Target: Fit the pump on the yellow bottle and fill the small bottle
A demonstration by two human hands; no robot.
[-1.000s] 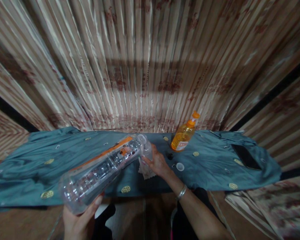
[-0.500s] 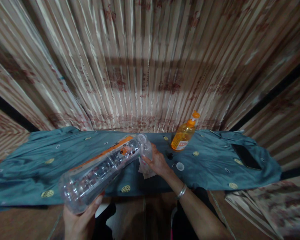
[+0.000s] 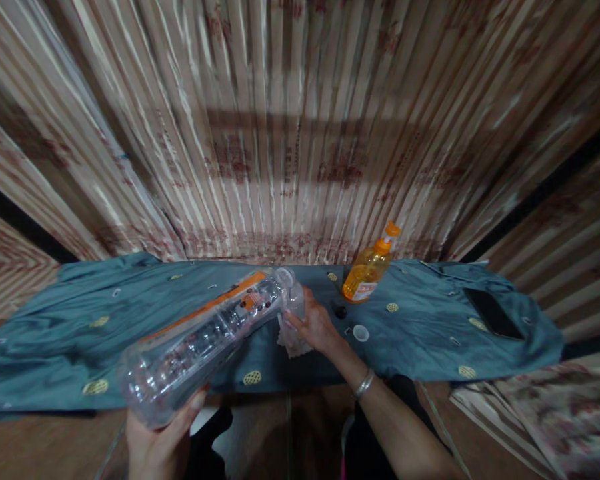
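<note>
So, the clear bottle [image 3: 200,347] is held tilted above the cloth-covered tabletop [image 3: 410,347], long axis slanting from near left up to the far right, neck end pointing right. Left hand [image 3: 163,437] has its fingers wrapped round the base; right hand [image 3: 315,323] has its fingers gripping the neck end.

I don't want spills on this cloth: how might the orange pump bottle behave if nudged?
The orange pump bottle would probably tip if pushed high, given its tall shape. Its liquid sits low, which may steady it against a push near the base. The wrinkled cloth could catch it rather than let it slide.
</note>
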